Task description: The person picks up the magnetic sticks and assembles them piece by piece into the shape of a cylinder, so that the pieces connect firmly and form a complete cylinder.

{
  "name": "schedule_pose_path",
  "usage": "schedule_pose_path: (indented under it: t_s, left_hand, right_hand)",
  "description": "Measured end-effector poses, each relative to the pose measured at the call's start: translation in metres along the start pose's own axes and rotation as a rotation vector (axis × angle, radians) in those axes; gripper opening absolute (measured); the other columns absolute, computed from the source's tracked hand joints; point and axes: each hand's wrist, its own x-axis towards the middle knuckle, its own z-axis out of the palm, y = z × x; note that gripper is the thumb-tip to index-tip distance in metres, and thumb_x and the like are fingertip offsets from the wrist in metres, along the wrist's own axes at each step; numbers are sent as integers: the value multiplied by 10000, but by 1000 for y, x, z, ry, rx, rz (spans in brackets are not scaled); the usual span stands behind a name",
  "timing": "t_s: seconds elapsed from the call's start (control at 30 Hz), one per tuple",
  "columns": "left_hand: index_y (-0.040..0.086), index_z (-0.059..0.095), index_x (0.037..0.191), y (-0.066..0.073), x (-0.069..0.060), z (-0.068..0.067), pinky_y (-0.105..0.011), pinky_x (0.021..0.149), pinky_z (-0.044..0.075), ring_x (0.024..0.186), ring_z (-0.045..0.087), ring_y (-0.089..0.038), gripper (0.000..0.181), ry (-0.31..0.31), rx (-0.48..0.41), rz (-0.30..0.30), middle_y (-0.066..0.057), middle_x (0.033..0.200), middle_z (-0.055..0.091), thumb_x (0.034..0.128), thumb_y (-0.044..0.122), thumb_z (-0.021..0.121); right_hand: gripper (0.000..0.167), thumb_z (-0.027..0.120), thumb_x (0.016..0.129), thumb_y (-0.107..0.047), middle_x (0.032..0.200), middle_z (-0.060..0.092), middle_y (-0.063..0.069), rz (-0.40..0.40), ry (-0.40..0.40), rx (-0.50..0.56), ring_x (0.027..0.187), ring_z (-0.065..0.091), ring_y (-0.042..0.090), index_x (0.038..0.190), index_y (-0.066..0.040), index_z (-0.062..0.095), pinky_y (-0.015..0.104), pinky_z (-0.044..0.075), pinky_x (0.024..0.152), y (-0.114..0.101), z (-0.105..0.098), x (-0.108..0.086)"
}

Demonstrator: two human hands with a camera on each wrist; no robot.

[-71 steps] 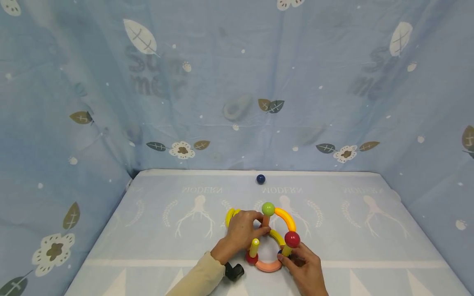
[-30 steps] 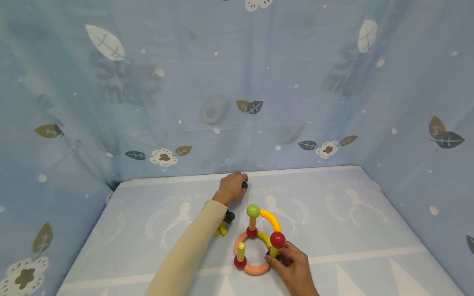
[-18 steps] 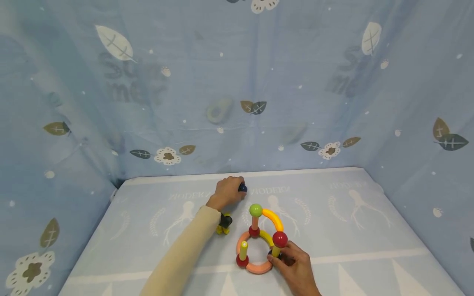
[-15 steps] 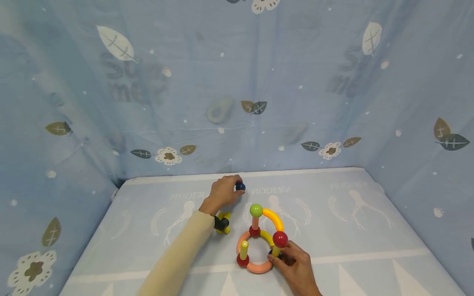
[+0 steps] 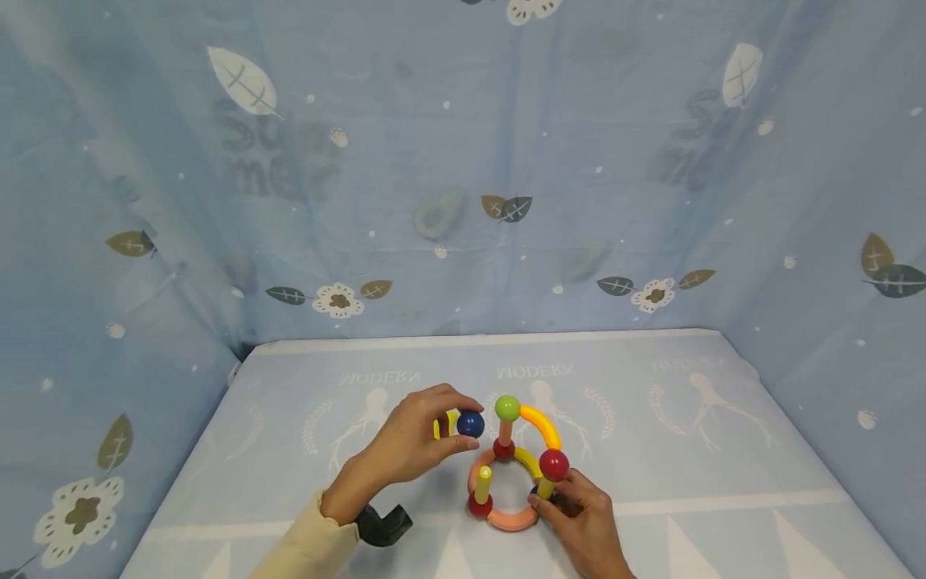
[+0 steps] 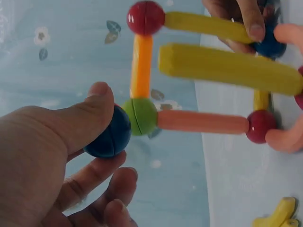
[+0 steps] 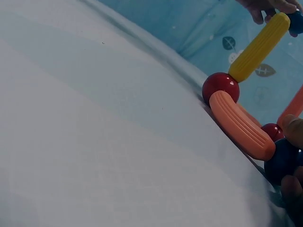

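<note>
My left hand pinches a dark blue ball between thumb and fingers, in the air just left of a built frame of toy rods and balls. The frame has a ring of curved salmon rods and a curved yellow rod at its base. An upright yellow rod with a bare top stands on a red ball. A green ball and a red ball top two other uprights, joined by an orange curved rod. My right hand grips the base's blue ball, partly hidden.
Loose yellow pieces lie on the table left of the frame, partly behind my left hand in the head view. A black wrist device sits at my left wrist. A patterned blue curtain closes off the table's back edge.
My left hand left the frame, reached the blue ball at the table's back, took hold of it and brought it up and nearer, beside the frame. My right hand stays at the base.
</note>
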Motion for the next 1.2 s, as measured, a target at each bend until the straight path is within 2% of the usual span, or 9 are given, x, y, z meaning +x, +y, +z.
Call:
schedule_pose_path:
  t_s: [0.2,0.5,0.73,0.87,1.03,1.13,1.2]
  left_hand:
    - [220,694,1199,17,-7,-1,-214,621,476,712,548,-54,401,-98,-16,45,172,988,606,827,329,796]
    - [226,687,1191,25,-11,0,-199,615,442,723,538,-56,381,-126,51,94,185,978,598,851,377,767]
    - [286,686,1230,26,-11,5,-184,623,452,766,513,-13,374,-180,53,75,165,958,571,869,349,760]
    - [307,682,1239,26,-11,7,-186,614,449,758,508,-14,388,-189,66,59,161,957,565,863,346,767]
    - [322,675,1247,28,-12,7,-197,601,434,743,495,-17,410,-197,128,34,154,972,559,855,403,762]
    - [298,661,1262,28,-12,8,-199,631,440,782,506,-18,426,-184,158,48,147,995,563,861,413,752]
    - [286,648,1273,28,-13,8,-202,655,448,824,522,-19,446,-174,170,55,150,1018,567,866,448,734]
  right_hand:
    - [209,835,755,-60,995,673,-40,-30,-28,18,700,590,142,940,-135,771,249,527,606,0,-2,0]
    - [226,841,762,-91,1004,681,-57,-62,-33,-2,699,602,152,977,-119,775,267,538,612,3,-3,0]
    - [213,839,763,-99,988,674,-67,-72,-36,12,683,587,147,964,-130,774,256,521,591,4,-3,0]
    - [213,837,756,-67,979,669,-66,-67,-25,18,666,568,139,946,-138,771,242,497,570,2,-3,0]
    - [209,821,743,30,941,669,-7,-36,1,-18,630,531,137,921,-66,765,230,457,545,-17,-2,-3]
    - [209,826,744,11,933,663,-24,-26,1,-28,624,522,133,925,-77,767,226,446,546,-16,-2,-2]
    - [218,836,746,-31,939,656,-57,-19,1,-30,626,519,127,936,-114,770,224,441,548,-5,-1,-1]
